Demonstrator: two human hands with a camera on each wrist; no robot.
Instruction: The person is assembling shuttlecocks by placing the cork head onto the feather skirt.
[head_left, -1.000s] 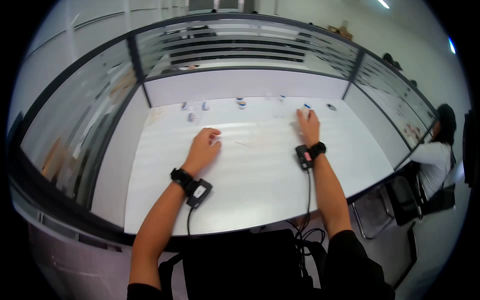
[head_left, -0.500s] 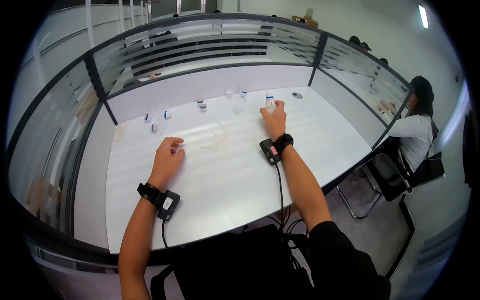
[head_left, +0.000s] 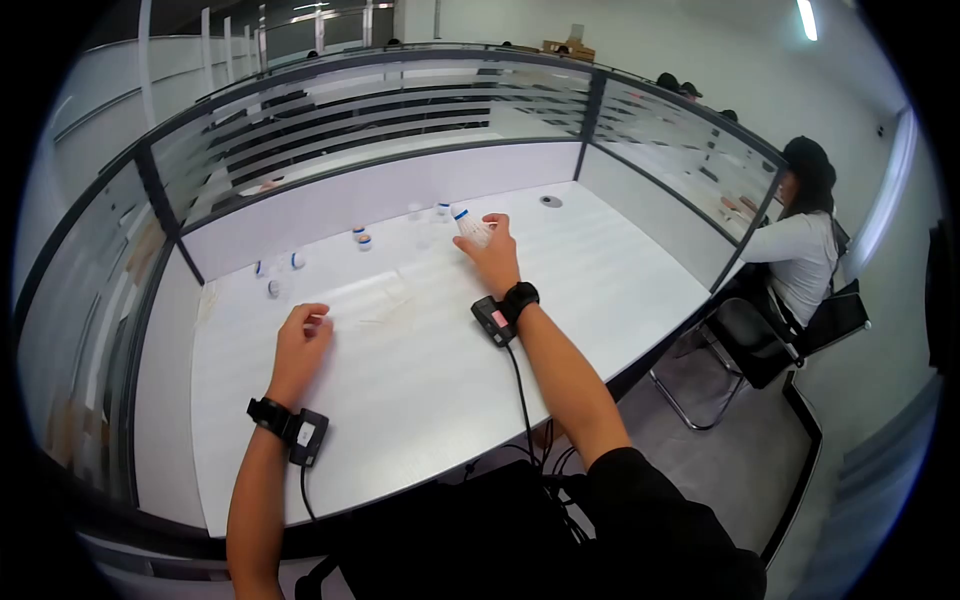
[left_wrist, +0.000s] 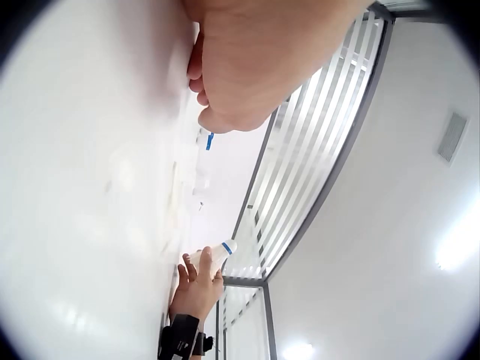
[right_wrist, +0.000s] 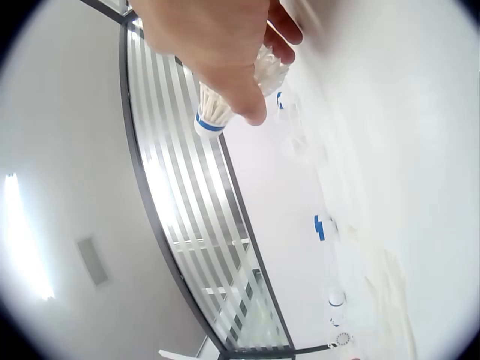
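My right hand (head_left: 497, 262) grips a white feather shuttlecock (head_left: 472, 228) by its skirt, thumb on one side and fingers on the other. Its blue-banded cork points up and to the left; the right wrist view shows the feathers (right_wrist: 215, 109) partly behind the thumb. Low over the left part of the table, my left hand (head_left: 297, 350) hangs with loosely curled fingers and nothing in them. Beyond it lie several shuttlecocks, one of them (head_left: 273, 289) nearest the left fingers. Two more (head_left: 364, 242) sit close together at the back middle, and another (head_left: 443, 209) near the held one.
Pale loose feather-like pieces (head_left: 385, 300) lie mid-table. A low partition (head_left: 390, 178) with a striped glass top encloses the white table (head_left: 420, 370). A cable hole (head_left: 550, 201) is at the back right. Beyond the right partition sits a person (head_left: 800, 235).
The head view has swung right. My right hand has brought the shuttlecock leftward across the back of the table, cork now tilted left. My left hand stays loosely curled near the table.
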